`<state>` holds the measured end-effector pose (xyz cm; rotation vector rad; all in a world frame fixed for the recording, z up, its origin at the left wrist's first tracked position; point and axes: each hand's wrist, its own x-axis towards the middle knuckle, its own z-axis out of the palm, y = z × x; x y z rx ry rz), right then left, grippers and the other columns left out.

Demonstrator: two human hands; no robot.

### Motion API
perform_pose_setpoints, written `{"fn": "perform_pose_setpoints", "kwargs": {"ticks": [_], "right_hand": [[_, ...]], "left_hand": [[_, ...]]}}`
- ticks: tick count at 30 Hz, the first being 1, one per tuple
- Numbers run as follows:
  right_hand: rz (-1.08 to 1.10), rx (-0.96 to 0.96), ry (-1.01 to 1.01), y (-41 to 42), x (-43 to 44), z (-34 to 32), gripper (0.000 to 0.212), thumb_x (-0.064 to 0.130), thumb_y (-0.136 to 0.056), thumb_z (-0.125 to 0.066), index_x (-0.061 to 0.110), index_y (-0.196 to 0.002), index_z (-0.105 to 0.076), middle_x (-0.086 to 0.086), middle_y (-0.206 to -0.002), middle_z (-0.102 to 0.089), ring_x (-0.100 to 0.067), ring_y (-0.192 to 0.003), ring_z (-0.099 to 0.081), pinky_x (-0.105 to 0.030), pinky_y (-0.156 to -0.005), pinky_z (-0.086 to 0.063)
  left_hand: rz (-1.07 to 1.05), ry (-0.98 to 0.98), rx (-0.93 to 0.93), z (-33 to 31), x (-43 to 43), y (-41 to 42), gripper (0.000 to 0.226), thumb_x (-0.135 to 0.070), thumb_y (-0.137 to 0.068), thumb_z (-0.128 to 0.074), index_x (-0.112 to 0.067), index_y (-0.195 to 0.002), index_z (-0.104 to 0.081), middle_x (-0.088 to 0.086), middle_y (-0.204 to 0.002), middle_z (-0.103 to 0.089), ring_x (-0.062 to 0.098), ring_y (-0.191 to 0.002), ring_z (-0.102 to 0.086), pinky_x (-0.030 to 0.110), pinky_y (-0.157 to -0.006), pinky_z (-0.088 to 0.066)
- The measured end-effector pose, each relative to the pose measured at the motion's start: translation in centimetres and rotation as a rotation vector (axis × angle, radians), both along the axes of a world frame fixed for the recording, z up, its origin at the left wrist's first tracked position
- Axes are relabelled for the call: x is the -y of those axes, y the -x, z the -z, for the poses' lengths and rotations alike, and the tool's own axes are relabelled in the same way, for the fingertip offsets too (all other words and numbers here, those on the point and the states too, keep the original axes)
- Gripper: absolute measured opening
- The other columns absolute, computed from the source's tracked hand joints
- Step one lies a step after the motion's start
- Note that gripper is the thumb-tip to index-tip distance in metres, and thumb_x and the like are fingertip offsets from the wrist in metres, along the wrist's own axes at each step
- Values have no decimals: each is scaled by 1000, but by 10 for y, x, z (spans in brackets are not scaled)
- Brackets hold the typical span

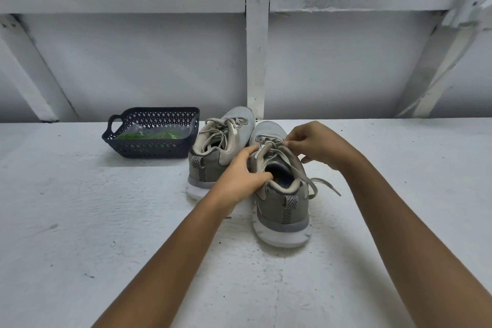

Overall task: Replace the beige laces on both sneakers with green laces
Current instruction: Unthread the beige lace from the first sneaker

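On a white tabletop (80,221), the left hand (239,176) gripped the nearer sneaker (282,210) by its collar, likely steadying it while the right hand (316,146) pinched its beige lace (320,181), probably to unthread it.

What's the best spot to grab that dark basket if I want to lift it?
Take the loop handle on the basket's left end, coming in from the left. It sticks out with an open hole for fingers, and that side is free, while a sneaker sits close by the right end. A second hand under the right rim would likely keep it level.
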<state>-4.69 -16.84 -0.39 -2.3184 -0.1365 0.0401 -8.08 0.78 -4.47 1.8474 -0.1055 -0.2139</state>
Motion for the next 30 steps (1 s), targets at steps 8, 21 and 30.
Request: {"fn": "perform_pose_setpoints", "kwargs": {"ticks": [8, 21, 30], "right_hand": [[106, 155, 191, -8, -19, 11, 19, 23, -100, -41, 13, -86, -49, -3, -85, -55, -20, -76, -51, -29, -59, -37], [74, -63, -182, 5, 3, 0, 20, 10, -92, -56, 10, -73, -61, -3, -71, -61, -11, -67, -60, -25, -62, -55], [80, -93, -185, 0, 7, 0, 32, 35, -96, -50, 15, -78, -66, -1, -75, -64, -12, -68, -62, -23, -56, -47]], "left_hand": [[-42, 2, -8, 1, 4, 4, 66, -15, -78, -64, -28, -138, -43, 2, -136, -49, 19, -118, -54, 40, -103, -44], [-82, 36, 2, 6, 7, 7, 61, -10, -81, -60, -24, -139, -45, 2, -137, -48, 19, -123, -51, 42, -106, -40], [-76, 41, 14, 7, 6, 9, 60, -11, -82, -59, -24, -139, -45, 2, -137, -50, 17, -123, -51, 40, -106, -41]]}}
